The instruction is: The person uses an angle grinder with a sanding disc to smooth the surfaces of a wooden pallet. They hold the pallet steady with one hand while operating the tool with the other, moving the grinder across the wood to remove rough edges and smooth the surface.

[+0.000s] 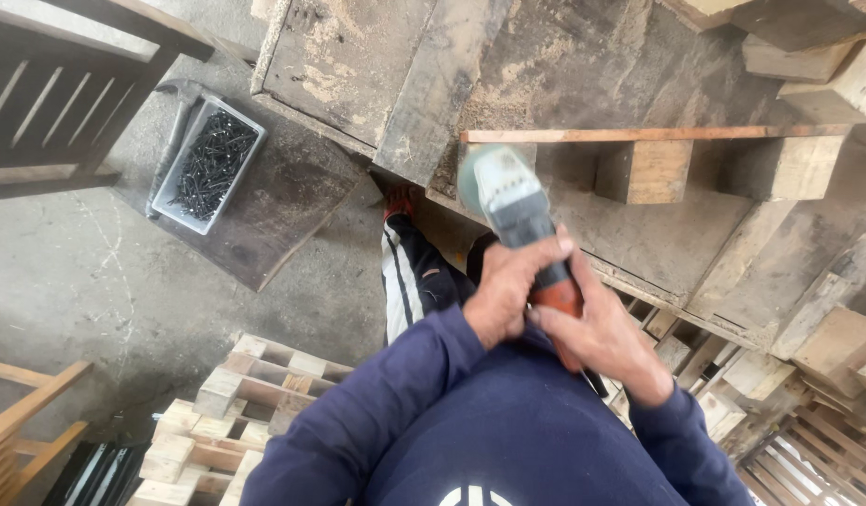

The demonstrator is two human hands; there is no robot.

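Left hand: clamped around the angle grinder's body.
Right hand: wrapped on its orange rear handle, touching the left.
Grinder: disc end just beyond both hands, over the dusty worktop.
Tray of dark screws: well left.

The grinder, gripped by both the left hand and the right hand, has a matt grey casing dulled with dust and a smoother orange plastic grip toward six o'clock. The bench beyond it at twelve o'clock is rough, unfinished wood powdered with pale sawdust, and the blocks on it are raw, pale sawn timber. At ten o'clock a grey plastic tray holds dark, dull metal nails, the floor is rough matt concrete, and the sleeves are soft navy cloth.
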